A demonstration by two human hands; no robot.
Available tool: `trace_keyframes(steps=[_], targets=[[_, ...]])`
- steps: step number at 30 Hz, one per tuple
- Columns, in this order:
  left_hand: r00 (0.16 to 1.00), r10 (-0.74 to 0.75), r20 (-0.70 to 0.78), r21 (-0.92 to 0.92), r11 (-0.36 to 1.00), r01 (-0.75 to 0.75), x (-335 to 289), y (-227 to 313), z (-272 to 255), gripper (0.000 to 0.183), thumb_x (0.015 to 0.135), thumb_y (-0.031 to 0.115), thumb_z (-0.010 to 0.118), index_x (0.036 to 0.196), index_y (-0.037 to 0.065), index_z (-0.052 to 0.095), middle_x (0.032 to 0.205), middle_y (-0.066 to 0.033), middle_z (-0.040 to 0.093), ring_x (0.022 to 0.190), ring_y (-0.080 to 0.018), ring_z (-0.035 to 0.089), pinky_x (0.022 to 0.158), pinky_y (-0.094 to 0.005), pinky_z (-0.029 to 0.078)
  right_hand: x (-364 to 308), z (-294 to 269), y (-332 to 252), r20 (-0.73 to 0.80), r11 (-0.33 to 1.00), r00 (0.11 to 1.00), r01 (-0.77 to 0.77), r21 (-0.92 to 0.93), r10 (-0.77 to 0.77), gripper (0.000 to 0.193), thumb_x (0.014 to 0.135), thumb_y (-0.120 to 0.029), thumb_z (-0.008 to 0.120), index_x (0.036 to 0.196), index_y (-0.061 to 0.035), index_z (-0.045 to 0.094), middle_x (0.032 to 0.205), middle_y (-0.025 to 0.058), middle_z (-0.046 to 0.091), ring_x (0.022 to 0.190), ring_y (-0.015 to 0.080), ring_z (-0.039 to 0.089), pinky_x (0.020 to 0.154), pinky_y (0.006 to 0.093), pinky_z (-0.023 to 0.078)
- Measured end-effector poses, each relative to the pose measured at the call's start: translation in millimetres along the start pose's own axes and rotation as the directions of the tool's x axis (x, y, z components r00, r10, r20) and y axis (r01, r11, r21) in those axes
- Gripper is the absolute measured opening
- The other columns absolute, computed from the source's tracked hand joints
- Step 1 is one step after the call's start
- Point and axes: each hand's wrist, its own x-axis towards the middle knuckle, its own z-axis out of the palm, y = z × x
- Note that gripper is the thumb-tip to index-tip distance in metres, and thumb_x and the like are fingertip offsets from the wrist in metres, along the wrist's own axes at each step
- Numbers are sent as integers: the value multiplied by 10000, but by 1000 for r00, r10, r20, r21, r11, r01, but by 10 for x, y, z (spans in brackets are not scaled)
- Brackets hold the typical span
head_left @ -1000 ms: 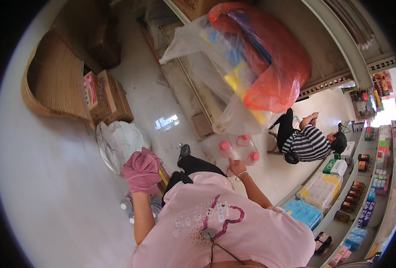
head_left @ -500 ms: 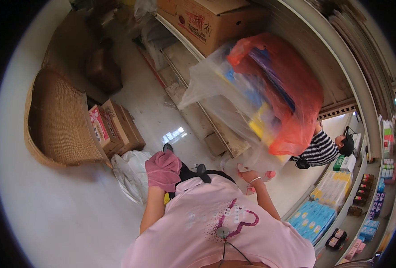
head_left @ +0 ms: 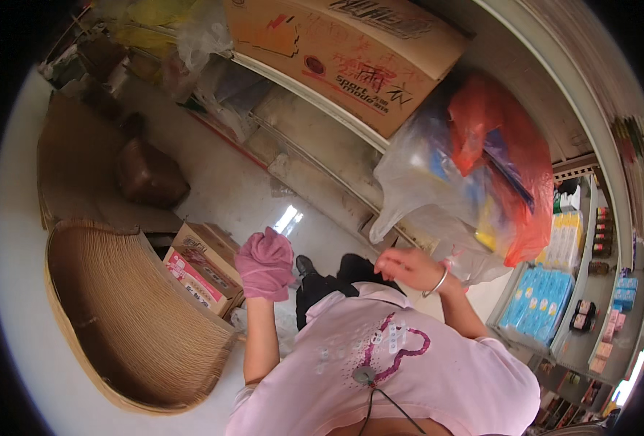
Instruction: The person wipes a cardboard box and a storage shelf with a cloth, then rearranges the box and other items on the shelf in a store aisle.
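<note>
A crumpled pink cloth (head_left: 264, 263) covers my left hand (head_left: 266, 296), which is closed on it; the fingers are hidden in its folds. My right hand (head_left: 412, 269), with a silvery bracelet (head_left: 436, 282) at the wrist, is in front of my waist with loosely bent fingers and nothing visible in them. Beyond it, at the shelf, clear and red plastic bags (head_left: 507, 152) hold blue, yellow and purple items that I cannot make out. A large brown cardboard box (head_left: 358, 69) sits on the shelf to the left of these bags.
On the floor at left lies a large curved brown woven piece (head_left: 129, 312), beside cardboard cartons (head_left: 204, 260). Farther back is a brown rounded object (head_left: 150, 173). Shelves at right hold blue packs (head_left: 536, 304), dark jars (head_left: 583, 316) and small boxes.
My right hand has moved up and inward from beside a pink-capped bottle. My left hand still holds the cloth. The view has shifted, and the person in stripes is out of sight.
</note>
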Motion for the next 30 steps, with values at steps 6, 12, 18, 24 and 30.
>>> trace_keyframes(steps=[6,12,18,24,30], targets=[[992,117,54,109,987,-122,244,567,-31,166,886,182,460,788,64,523,792,-55,547,701,-224,472,679,-357,405,320,-61,-210,-194,998,981,-3,55,13,239,956,-234,495,903,-49,637,710,72,647,648,209,635,612,317,490],[990,-9,144,111,994,-7,386,499,261,232,954,233,377,881,62,517,869,-119,596,775,-309,550,738,-469,464,607,-271,-558,-282,982,942,190,-2,-183,143,921,-119,523,887,-35,634,770,57,652,706,198,628,662,309,493],[971,76,227,301,943,-144,658,315,1318,233,921,281,465,758,115,458,723,-54,487,724,-264,507,638,-439,400,864,-642,-839,-725,840,443,400,-367,-528,107,867,-54,551,943,-11,612,965,137,620,887,263,592,799,347,463],[500,141,854,519,-259,-814,863,62,2301,131,925,146,487,1044,101,516,951,-56,508,967,-228,509,805,-388,410,1355,-1015,-1121,-862,862,-133,73,-502,-490,392,872,-116,546,1230,25,475,1304,210,420,1214,314,399,1024,410,303],[325,-402,856,-22,-656,-754,1895,-334,1999,223,900,172,531,1096,66,525,1023,-79,548,1021,-231,519,875,-388,406,2050,-1234,-1028,-874,907,-337,110,-406,-350,557,941,-239,453,1373,75,294,1399,241,355,1308,373,329,1100,435,221]])
